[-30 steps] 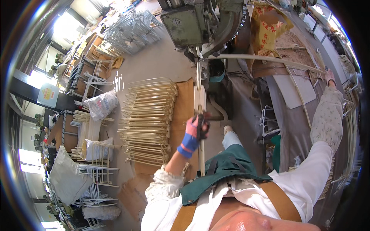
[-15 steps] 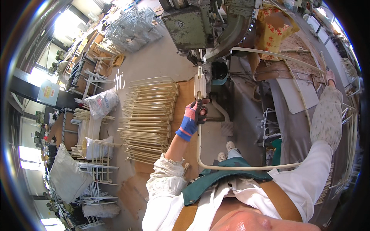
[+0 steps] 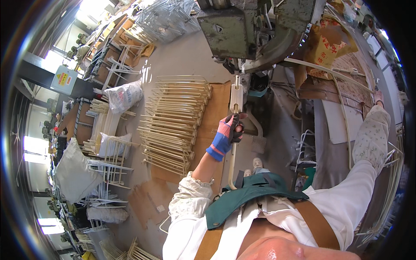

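Note:
My left hand, in a pink and blue glove with dark fingertips, is closed around a cream bent metal tube frame. A pale slotted plate lies in line with the tube, just beyond my fingers. Its far end is under the head of a worn green press machine. The tube's near end runs down to my green apron, where the rest is hidden. My right arm is stretched far out to the right. My right hand, small at the rim, is closed at the end of another cream tube.
A row of stacked cream tube frames lies on cardboard to the left. A yellow sack sits on the bench at right. White sacks and tube racks line the left side. A foot pedal stands below the press.
The view has shifted, so most things sit further right. The left-hand frame has turned: its lower leg no longer runs rightward across my body. Both hands keep their grip.

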{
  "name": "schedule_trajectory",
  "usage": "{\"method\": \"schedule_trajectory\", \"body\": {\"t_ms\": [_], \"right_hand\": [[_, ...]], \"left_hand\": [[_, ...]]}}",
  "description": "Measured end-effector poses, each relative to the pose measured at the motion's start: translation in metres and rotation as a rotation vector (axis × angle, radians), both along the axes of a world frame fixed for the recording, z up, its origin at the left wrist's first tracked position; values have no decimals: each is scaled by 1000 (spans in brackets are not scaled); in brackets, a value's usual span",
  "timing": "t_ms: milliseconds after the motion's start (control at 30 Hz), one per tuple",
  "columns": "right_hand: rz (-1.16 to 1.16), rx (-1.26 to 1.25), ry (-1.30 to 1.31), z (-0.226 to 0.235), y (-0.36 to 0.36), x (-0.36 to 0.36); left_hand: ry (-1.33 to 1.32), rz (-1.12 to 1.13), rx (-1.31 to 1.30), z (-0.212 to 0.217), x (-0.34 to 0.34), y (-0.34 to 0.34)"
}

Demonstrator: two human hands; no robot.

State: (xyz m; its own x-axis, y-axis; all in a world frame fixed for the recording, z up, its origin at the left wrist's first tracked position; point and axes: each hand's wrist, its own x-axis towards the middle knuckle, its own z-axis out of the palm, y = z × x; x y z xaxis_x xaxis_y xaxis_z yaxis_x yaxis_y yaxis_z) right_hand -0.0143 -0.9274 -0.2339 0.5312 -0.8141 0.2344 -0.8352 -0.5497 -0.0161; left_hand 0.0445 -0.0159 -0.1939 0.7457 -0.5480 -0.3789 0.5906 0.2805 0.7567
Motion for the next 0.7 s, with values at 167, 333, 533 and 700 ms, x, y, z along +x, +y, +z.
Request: {"method": "schedule_trajectory", "body": {"t_ms": [167, 333, 533, 700], "right_hand": [[8, 81, 23, -36, 3, 41], [29, -1, 61, -12, -15, 50], [60, -2, 154, -36, -23, 82], [54, 25, 276, -61, -20, 75]], "left_hand": [[15, 36, 24, -1, -4, -9], [7, 46, -14, -6, -2, -16], [39, 69, 8, -18, -2, -18], [82, 97, 202, -7, 1, -24]]}}
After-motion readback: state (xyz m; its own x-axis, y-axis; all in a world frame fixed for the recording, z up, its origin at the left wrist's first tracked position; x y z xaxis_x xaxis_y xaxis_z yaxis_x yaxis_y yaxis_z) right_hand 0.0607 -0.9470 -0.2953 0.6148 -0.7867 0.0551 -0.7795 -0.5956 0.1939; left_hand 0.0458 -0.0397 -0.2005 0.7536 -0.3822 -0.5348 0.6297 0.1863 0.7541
